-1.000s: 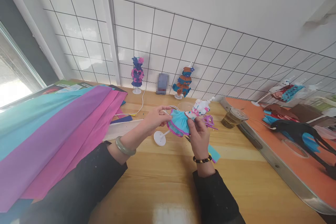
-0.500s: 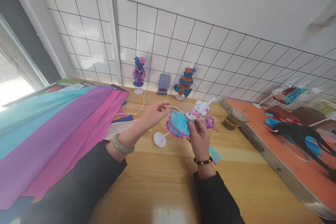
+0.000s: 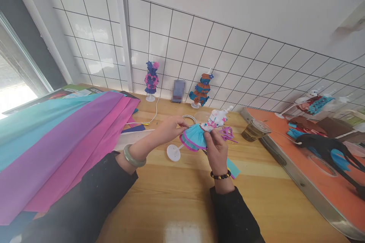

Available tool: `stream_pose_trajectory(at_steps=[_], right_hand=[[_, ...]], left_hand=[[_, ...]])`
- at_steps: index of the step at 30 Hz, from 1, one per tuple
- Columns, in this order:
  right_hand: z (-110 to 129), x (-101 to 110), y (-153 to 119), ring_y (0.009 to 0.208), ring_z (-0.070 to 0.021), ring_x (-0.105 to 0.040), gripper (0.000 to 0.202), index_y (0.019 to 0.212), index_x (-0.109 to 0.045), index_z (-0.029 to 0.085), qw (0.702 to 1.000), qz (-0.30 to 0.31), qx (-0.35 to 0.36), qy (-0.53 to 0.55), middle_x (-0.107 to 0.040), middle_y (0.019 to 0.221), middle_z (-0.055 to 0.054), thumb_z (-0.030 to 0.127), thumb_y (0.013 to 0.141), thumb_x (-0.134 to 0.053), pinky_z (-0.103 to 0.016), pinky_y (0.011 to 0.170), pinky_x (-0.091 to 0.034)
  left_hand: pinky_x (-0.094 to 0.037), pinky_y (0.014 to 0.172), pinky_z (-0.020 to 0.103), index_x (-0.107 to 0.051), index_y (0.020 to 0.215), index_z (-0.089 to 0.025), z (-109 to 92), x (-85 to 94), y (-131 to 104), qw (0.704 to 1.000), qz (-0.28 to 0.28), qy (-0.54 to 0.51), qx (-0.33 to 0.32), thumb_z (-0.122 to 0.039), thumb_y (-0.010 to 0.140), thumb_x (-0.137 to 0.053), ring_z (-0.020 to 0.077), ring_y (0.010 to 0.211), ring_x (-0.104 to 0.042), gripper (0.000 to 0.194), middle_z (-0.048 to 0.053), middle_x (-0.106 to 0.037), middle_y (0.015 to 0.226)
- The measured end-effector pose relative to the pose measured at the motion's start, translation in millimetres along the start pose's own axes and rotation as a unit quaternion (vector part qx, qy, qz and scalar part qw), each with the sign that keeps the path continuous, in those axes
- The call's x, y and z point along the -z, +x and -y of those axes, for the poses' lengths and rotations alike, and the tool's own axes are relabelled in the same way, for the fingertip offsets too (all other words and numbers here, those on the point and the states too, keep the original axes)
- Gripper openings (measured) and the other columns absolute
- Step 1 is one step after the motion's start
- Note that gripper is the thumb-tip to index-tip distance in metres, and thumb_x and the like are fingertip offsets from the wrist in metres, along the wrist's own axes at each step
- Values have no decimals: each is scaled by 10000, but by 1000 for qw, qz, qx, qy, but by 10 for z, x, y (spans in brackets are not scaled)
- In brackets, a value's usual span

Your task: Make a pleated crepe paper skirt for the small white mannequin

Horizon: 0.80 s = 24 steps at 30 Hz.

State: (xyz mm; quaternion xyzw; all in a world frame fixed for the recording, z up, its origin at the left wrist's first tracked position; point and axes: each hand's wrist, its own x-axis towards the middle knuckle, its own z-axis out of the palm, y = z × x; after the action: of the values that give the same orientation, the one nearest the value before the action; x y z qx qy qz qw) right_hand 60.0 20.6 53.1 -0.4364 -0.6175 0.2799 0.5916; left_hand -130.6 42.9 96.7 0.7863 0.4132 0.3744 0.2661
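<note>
A small mannequin on a white stand is tilted over the table, its round base (image 3: 173, 153) toward the lower left. It wears a white floral top (image 3: 216, 118) and a turquoise skirt (image 3: 195, 136) with purple edging. My right hand (image 3: 217, 151) is closed on the dress near the waist, thumb on the front of the skirt. From the left, my left hand (image 3: 171, 129) reaches to the skirt's upper left edge, thumb and fingers closed together at the fabric. A jade bangle is on the left wrist and a beaded bracelet on the right.
Stacked coloured fabric (image 3: 65, 136) covers the left side. Two dressed mannequins (image 3: 151, 78) (image 3: 201, 90) and a phone (image 3: 178, 91) stand by the tiled wall. A lidded cup (image 3: 255, 130), purple scraps (image 3: 227, 133) and an orange surface (image 3: 288, 136) lie right.
My left hand has moved slightly right and down to the skirt edge, its fingers closing there. The skirt's left edge has shifted; my right hand keeps its hold.
</note>
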Motion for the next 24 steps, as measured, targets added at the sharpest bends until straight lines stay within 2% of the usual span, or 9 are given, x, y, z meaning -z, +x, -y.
stream_pose_trajectory(at_steps=[4,8,12,15,17,19,21,24], right_hand=[[15,-6,-1,801,-173,-588,270,995,-680,177,1000,2,0,3,-662,906,-48,367,844,-562,-282,671,-477],[-9,-17,1,851,-185,-600,273,1003,-685,186,1000,-8,-10,22,-679,945,-55,371,832,-581,-306,729,-490],[-61,-30,4,852,-188,-595,281,982,-683,175,999,-21,-15,31,-678,953,-70,384,809,-610,-330,760,-489],[-100,-47,3,845,-190,-590,289,965,-658,165,997,-35,-30,54,-664,942,-82,390,785,-637,-345,762,-490],[-112,-60,2,835,-186,-588,280,942,-643,169,996,-50,-35,67,-655,924,-77,390,770,-653,-344,754,-492],[-113,-72,1,827,-179,-584,276,931,-631,174,995,-67,-33,68,-645,910,-67,385,756,-667,-336,749,-492],[-108,-83,0,822,-176,-582,282,938,-621,178,994,-81,-30,62,-641,899,-60,382,750,-674,-332,744,-491],[-103,-96,-5,834,-182,-588,295,943,-620,176,995,-79,-35,53,-647,899,-64,390,747,-673,-342,753,-495]], left_hand=[[-476,765,275,-709,802,-188,-14,15,0,1000,15,5,-8,-256,837,-521,163,834,-622,203,31,-714,873],[-477,789,288,-699,911,-208,22,68,-10,999,31,2,-19,-196,824,-504,159,858,-623,213,19,-711,925],[-467,875,329,-649,1064,-226,21,120,-29,999,-36,28,-27,-159,818,-484,180,1015,-590,304,31,-669,1083],[-412,975,374,-640,1088,-219,-54,106,-44,994,-79,41,-64,-210,866,-462,199,1127,-532,285,51,-635,1152],[-379,1006,383,-632,1105,-215,-116,61,-52,993,-68,44,-87,-262,898,-440,207,1162,-511,286,59,-630,1172],[-384,986,373,-626,1110,-218,-163,1,-56,994,-30,53,-92,-314,915,-422,215,1153,-517,298,59,-638,1162],[-407,935,355,-633,1082,-223,-186,-56,-56,995,4,58,-84,-347,920,-408,218,1096,-547,303,55,-655,1112],[-420,887,335,-645,1030,-221,-186,-94,-57,997,17,41,-70,-363,917,-409,209,1009,-581,297,47,-670,1055]])
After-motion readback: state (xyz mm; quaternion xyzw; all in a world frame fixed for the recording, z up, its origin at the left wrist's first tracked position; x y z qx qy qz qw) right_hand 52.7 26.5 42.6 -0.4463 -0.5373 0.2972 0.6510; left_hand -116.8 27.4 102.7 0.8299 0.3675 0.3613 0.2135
